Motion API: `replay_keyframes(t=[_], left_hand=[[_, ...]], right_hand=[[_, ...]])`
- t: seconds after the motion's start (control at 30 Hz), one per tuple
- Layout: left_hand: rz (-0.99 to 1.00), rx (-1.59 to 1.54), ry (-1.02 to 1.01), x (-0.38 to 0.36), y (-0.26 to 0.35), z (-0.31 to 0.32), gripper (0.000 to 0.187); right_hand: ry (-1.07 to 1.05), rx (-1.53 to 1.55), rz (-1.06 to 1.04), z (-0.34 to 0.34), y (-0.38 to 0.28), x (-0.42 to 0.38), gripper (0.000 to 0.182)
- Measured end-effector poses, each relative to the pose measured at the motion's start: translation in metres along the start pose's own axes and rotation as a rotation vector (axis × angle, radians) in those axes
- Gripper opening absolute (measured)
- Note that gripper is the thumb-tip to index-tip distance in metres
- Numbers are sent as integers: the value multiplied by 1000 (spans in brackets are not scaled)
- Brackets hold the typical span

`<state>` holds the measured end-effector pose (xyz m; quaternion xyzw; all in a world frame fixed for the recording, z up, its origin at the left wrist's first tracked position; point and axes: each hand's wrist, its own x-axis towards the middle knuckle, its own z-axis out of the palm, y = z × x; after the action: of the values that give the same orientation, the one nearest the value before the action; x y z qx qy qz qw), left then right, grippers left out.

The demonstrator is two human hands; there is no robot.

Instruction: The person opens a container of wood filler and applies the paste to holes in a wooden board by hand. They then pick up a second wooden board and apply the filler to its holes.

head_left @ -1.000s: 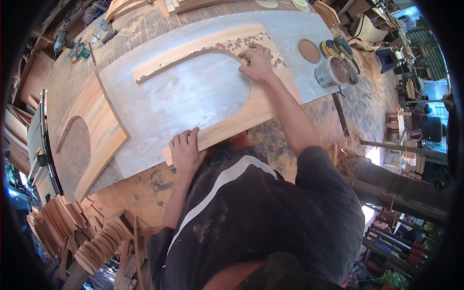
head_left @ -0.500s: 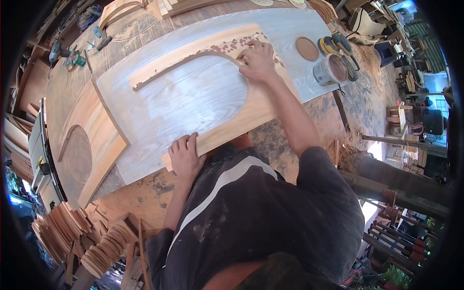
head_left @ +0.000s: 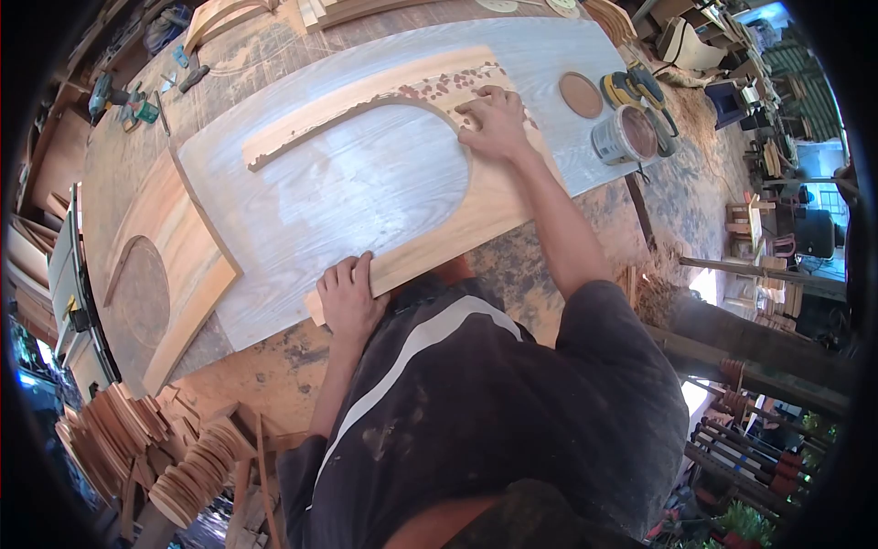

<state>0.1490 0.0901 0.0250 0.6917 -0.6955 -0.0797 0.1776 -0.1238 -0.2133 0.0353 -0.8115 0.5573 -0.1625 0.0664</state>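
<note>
A U-shaped wooden piece (head_left: 498,197) lies on a pale grey board (head_left: 366,183). Reddish-brown filler dabs (head_left: 439,85) dot its far arm and curved end. My left hand (head_left: 347,297) grips the tip of the near arm, fingers over the top. On the curved end, my right hand (head_left: 496,123) presses with bent fingers beside the filler; whether something small is under the fingertips cannot be made out. An open tub of brown paste (head_left: 625,135) stands to the right, and its round lid (head_left: 581,94) lies beside it.
A yellow sander (head_left: 631,89) sits behind the tub. Another curved wooden piece (head_left: 174,238) lies at the left. Drills (head_left: 102,96) and a hammer-like tool (head_left: 194,78) rest at the back left. Stacked wooden parts (head_left: 197,471) stand below the table's near left side.
My right hand has shifted slightly right and toward me along the curved end. My left hand keeps its grip on the near arm. The whole view has moved very slightly.
</note>
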Motion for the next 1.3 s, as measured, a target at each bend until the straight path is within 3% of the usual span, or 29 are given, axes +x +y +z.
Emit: replay_keyframes(t=[0.6,0.9,1.3], left_hand=[[4,-6,14,0,-1,1,74],[3,2,17,0,-2,2,73],[-9,1,-3,1,0,-1,73]], right_hand=[[7,117,18,7,0,3,55],[-68,16,56,5,-11,27,63],[-56,130,93,6,-1,38,55]])
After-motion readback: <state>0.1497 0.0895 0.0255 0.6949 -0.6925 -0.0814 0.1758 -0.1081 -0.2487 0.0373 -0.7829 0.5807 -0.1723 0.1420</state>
